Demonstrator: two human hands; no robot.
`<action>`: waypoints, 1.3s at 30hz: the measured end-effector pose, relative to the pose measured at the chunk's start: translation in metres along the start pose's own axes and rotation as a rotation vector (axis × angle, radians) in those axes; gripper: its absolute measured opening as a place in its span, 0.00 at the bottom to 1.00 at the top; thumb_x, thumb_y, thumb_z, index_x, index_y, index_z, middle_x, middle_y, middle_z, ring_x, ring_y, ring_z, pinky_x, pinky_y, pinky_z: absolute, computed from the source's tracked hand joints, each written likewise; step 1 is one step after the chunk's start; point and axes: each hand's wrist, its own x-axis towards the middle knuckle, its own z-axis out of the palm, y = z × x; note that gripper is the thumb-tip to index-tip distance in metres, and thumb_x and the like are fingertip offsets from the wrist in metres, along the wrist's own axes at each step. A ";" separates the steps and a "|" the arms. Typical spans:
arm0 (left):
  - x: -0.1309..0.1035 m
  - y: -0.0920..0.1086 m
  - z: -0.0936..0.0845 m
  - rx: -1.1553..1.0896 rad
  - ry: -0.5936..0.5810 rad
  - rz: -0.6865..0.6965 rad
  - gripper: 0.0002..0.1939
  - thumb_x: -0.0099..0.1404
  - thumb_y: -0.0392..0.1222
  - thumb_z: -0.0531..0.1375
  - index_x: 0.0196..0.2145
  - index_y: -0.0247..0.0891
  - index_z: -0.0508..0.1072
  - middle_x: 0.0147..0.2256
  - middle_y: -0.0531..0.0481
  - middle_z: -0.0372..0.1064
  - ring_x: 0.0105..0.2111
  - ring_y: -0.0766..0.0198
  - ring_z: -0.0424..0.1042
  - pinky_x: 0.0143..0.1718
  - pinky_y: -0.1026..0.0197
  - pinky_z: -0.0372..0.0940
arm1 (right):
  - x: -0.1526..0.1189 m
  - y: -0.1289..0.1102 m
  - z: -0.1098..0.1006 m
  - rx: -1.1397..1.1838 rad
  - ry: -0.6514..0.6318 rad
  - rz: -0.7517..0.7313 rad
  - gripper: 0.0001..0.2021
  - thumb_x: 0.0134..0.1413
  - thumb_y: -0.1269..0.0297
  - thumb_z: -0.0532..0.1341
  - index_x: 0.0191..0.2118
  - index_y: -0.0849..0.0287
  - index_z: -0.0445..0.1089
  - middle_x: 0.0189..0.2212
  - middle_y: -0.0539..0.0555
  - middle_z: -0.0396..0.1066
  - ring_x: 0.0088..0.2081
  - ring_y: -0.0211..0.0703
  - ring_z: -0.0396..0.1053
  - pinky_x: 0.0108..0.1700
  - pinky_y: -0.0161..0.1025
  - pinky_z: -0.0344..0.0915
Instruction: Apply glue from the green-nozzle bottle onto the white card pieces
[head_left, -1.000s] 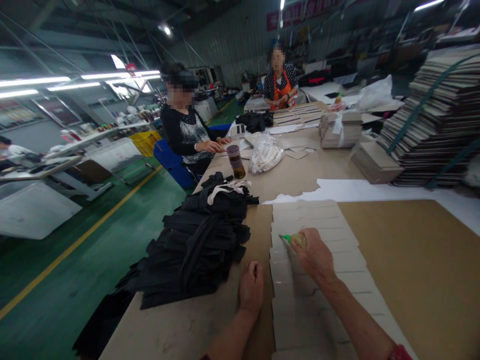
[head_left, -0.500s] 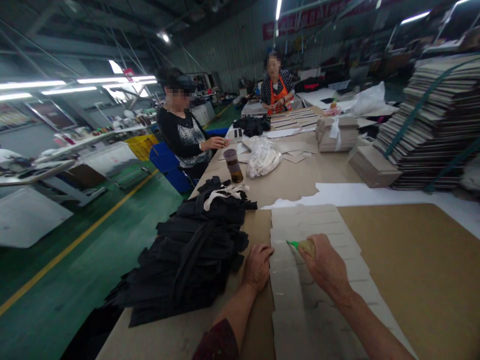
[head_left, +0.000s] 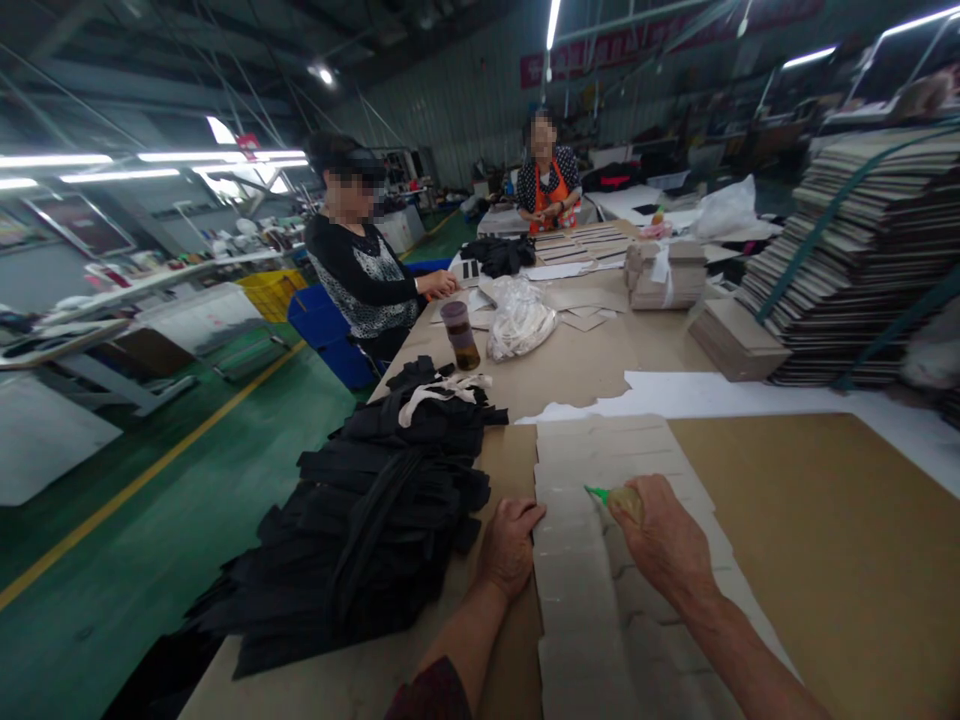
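Observation:
My right hand (head_left: 667, 535) is closed round a squeeze bottle (head_left: 625, 503) with a green nozzle. The nozzle tip points left, just over a row of overlapping grey-beige card pieces (head_left: 574, 560) laid out away from me. At the left edge of that row rests my left hand (head_left: 511, 545), its fingers curled in; whether it grips anything is hidden. Left of this hand lies a large heap of black fabric strips (head_left: 375, 510), with a pale strip (head_left: 442, 395) on top. Beneath the cards is a brown board (head_left: 832, 530).
Farther along the table are a dark jar (head_left: 460, 337), a clear plastic bag (head_left: 521, 318) and a tied card bundle (head_left: 664, 275). A tall strapped stack (head_left: 862, 260) stands at right. One person (head_left: 367, 265) sits at the left edge; another (head_left: 551, 185) is at the far end.
My right hand has moved the bottle a little to the right over the cards. My left hand stays at their edge. The whole view has shifted slightly.

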 end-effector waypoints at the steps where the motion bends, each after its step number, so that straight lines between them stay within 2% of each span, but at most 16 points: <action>1: 0.000 0.000 0.000 0.000 0.001 0.003 0.23 0.63 0.26 0.52 0.51 0.42 0.74 0.47 0.47 0.71 0.46 0.57 0.63 0.50 0.54 0.63 | 0.000 0.000 0.000 0.008 0.004 -0.010 0.10 0.62 0.55 0.52 0.41 0.55 0.62 0.39 0.51 0.64 0.38 0.40 0.64 0.33 0.35 0.51; 4: 0.001 -0.002 0.001 0.004 0.010 0.005 0.23 0.63 0.26 0.51 0.50 0.41 0.75 0.47 0.47 0.71 0.46 0.57 0.63 0.50 0.53 0.63 | 0.001 0.001 0.001 0.014 -0.002 -0.027 0.10 0.62 0.56 0.51 0.41 0.55 0.62 0.39 0.51 0.64 0.38 0.40 0.64 0.34 0.35 0.51; 10: 0.000 -0.004 0.003 0.008 0.021 0.019 0.24 0.62 0.24 0.52 0.50 0.39 0.75 0.47 0.46 0.71 0.46 0.56 0.64 0.50 0.53 0.64 | 0.004 0.016 -0.006 -0.026 -0.010 0.067 0.11 0.62 0.55 0.51 0.43 0.55 0.62 0.42 0.52 0.65 0.39 0.42 0.65 0.34 0.35 0.51; 16: -0.001 -0.006 0.004 0.024 0.025 0.022 0.24 0.62 0.24 0.52 0.51 0.41 0.74 0.47 0.46 0.71 0.46 0.56 0.64 0.50 0.53 0.64 | 0.004 0.008 0.000 0.117 -0.046 0.011 0.10 0.60 0.54 0.53 0.41 0.54 0.63 0.39 0.50 0.65 0.37 0.39 0.65 0.35 0.34 0.53; 19: -0.001 -0.005 0.003 0.025 0.022 0.028 0.23 0.62 0.25 0.52 0.50 0.40 0.74 0.47 0.46 0.71 0.46 0.56 0.64 0.50 0.53 0.64 | 0.004 0.022 -0.003 0.082 0.008 -0.005 0.12 0.60 0.54 0.54 0.42 0.55 0.64 0.40 0.51 0.66 0.36 0.38 0.66 0.34 0.35 0.53; 24: 0.001 -0.003 0.001 0.016 0.018 0.035 0.24 0.61 0.24 0.51 0.50 0.40 0.75 0.47 0.46 0.71 0.45 0.56 0.64 0.50 0.53 0.64 | 0.007 0.045 -0.012 0.005 0.059 0.075 0.14 0.59 0.52 0.54 0.42 0.56 0.65 0.41 0.52 0.67 0.37 0.39 0.66 0.34 0.35 0.52; 29: 0.001 -0.003 0.002 0.022 0.017 0.033 0.25 0.60 0.24 0.51 0.50 0.40 0.74 0.48 0.46 0.71 0.46 0.57 0.63 0.50 0.52 0.64 | 0.007 0.037 -0.009 0.028 0.045 0.012 0.12 0.59 0.54 0.54 0.42 0.56 0.65 0.40 0.51 0.67 0.34 0.37 0.65 0.33 0.35 0.51; 34: 0.001 -0.003 0.000 0.016 0.007 0.038 0.27 0.59 0.23 0.50 0.51 0.40 0.74 0.48 0.47 0.71 0.46 0.57 0.63 0.51 0.53 0.64 | 0.008 0.039 -0.014 -0.047 0.056 0.058 0.12 0.59 0.54 0.55 0.42 0.56 0.65 0.40 0.52 0.67 0.36 0.39 0.65 0.34 0.35 0.51; 39: 0.001 -0.004 0.001 0.016 0.003 0.033 0.26 0.60 0.24 0.50 0.51 0.41 0.74 0.48 0.46 0.71 0.46 0.56 0.63 0.51 0.52 0.64 | 0.007 0.031 -0.012 -0.031 -0.007 0.026 0.12 0.60 0.54 0.54 0.42 0.55 0.64 0.40 0.51 0.67 0.35 0.39 0.65 0.33 0.35 0.50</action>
